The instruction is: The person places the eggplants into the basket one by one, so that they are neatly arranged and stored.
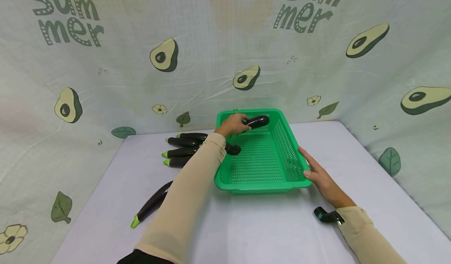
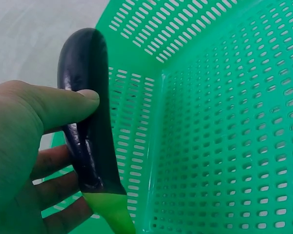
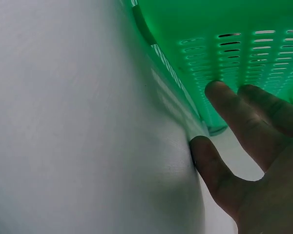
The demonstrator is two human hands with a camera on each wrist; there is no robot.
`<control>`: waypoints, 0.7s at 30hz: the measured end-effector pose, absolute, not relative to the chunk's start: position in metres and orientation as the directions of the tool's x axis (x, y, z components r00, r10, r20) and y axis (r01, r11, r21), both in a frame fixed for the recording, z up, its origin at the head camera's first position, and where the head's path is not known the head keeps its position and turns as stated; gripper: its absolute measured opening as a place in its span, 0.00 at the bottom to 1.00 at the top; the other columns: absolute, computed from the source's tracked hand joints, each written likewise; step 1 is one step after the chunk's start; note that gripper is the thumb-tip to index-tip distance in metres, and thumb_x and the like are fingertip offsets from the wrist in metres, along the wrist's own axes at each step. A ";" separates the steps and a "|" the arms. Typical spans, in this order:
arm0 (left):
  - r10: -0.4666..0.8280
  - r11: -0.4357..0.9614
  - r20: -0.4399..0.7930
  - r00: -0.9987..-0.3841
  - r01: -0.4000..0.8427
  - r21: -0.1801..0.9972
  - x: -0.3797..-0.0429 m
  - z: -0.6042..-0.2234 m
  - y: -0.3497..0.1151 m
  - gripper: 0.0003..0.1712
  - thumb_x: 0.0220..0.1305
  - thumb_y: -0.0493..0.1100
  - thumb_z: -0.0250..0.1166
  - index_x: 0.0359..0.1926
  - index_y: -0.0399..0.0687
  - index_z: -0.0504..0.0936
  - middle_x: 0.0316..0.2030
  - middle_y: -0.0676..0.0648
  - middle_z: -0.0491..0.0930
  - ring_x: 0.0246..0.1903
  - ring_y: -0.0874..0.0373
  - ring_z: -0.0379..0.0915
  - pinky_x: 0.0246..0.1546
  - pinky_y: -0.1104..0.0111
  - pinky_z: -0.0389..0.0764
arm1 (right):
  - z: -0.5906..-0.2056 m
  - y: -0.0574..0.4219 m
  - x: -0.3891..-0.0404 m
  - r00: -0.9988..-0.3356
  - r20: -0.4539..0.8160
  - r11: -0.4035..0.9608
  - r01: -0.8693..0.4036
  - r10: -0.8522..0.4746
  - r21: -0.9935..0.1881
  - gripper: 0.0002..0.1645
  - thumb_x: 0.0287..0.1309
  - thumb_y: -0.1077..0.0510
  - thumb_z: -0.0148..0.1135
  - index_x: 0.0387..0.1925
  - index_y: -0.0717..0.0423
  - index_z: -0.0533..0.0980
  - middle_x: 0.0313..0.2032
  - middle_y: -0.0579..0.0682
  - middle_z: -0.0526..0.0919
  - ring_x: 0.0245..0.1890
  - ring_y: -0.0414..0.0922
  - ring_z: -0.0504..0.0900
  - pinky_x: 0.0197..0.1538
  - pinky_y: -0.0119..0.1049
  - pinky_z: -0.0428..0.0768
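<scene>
Since left hand (image 1: 233, 124) pinches glossy eggplant (image 1: 258, 122), slip possible; basket (image 1: 260, 186) beneath fingers may skid if straight-fingered right hand (image 1: 325, 182) pushes.

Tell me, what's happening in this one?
A person's left hand holds an eggplant above or inside a green basket, while their right hand touches the basket's right side. Four more eggplants lie close together left of the basket; another eggplant lies apart, nearer the person, partly hidden by the left sleeve.
</scene>
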State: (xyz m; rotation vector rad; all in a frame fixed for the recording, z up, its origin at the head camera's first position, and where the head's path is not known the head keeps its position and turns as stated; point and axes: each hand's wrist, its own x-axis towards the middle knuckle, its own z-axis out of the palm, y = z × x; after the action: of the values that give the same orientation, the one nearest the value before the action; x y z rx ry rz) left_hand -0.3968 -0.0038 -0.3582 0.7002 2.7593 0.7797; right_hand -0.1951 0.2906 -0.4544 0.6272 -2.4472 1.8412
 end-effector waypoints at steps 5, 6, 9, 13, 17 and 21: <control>0.467 0.772 -0.105 -0.878 0.347 0.533 -0.396 -0.364 -0.008 0.27 0.71 0.48 0.65 0.69 0.51 0.74 0.60 0.44 0.77 0.54 0.50 0.76 0.51 0.57 0.78 | -0.458 0.287 -0.196 -0.911 0.256 0.213 -0.333 -0.324 -0.918 0.42 0.71 0.59 0.45 0.81 0.41 0.45 0.79 0.49 0.39 0.76 0.42 0.37 0.69 0.63 0.39; 0.464 0.774 -0.114 -0.878 0.339 0.535 -0.396 -0.364 -0.009 0.28 0.71 0.48 0.65 0.69 0.52 0.74 0.61 0.44 0.76 0.55 0.50 0.75 0.52 0.57 0.77 | -0.458 0.287 -0.196 -0.912 0.255 0.217 -0.334 -0.322 -0.917 0.42 0.71 0.59 0.45 0.81 0.41 0.45 0.79 0.48 0.39 0.76 0.42 0.37 0.70 0.59 0.41; 0.464 0.767 -0.117 -0.878 0.332 0.548 -0.398 -0.366 -0.009 0.28 0.71 0.47 0.65 0.69 0.52 0.74 0.62 0.44 0.75 0.57 0.49 0.74 0.52 0.56 0.77 | -0.458 0.287 -0.196 -0.909 0.270 0.225 -0.349 -0.318 -0.910 0.41 0.72 0.59 0.45 0.81 0.41 0.45 0.79 0.48 0.40 0.76 0.42 0.38 0.71 0.41 0.46; 0.473 0.754 -0.099 -0.875 0.344 0.560 -0.399 -0.366 -0.006 0.27 0.70 0.47 0.65 0.68 0.50 0.74 0.61 0.44 0.76 0.56 0.49 0.75 0.51 0.56 0.78 | -0.457 0.289 -0.196 -0.909 0.282 0.235 -0.360 -0.308 -0.903 0.40 0.72 0.59 0.44 0.81 0.40 0.46 0.79 0.48 0.41 0.76 0.41 0.39 0.64 0.23 0.51; 0.492 0.748 -0.105 -0.864 0.358 0.560 -0.401 -0.367 -0.004 0.27 0.71 0.46 0.65 0.68 0.49 0.74 0.60 0.43 0.76 0.54 0.50 0.76 0.50 0.57 0.78 | -0.456 0.291 -0.196 -0.909 0.283 0.236 -0.361 -0.306 -0.902 0.40 0.73 0.59 0.43 0.81 0.41 0.46 0.79 0.49 0.41 0.76 0.37 0.40 0.63 0.20 0.51; 0.497 0.754 -0.116 -0.860 0.362 0.547 -0.401 -0.368 -0.002 0.27 0.70 0.45 0.66 0.68 0.48 0.74 0.61 0.43 0.76 0.54 0.49 0.76 0.50 0.57 0.78 | -0.457 0.292 -0.197 -0.908 0.283 0.232 -0.361 -0.310 -0.903 0.40 0.73 0.59 0.43 0.81 0.42 0.46 0.79 0.49 0.41 0.76 0.36 0.41 0.63 0.19 0.52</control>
State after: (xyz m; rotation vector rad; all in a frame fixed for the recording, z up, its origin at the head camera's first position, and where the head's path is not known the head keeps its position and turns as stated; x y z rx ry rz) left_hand -0.4011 -0.0023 -0.3676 0.6730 2.6988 0.7652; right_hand -0.1968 0.2916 -0.4567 0.6621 -2.4309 1.8013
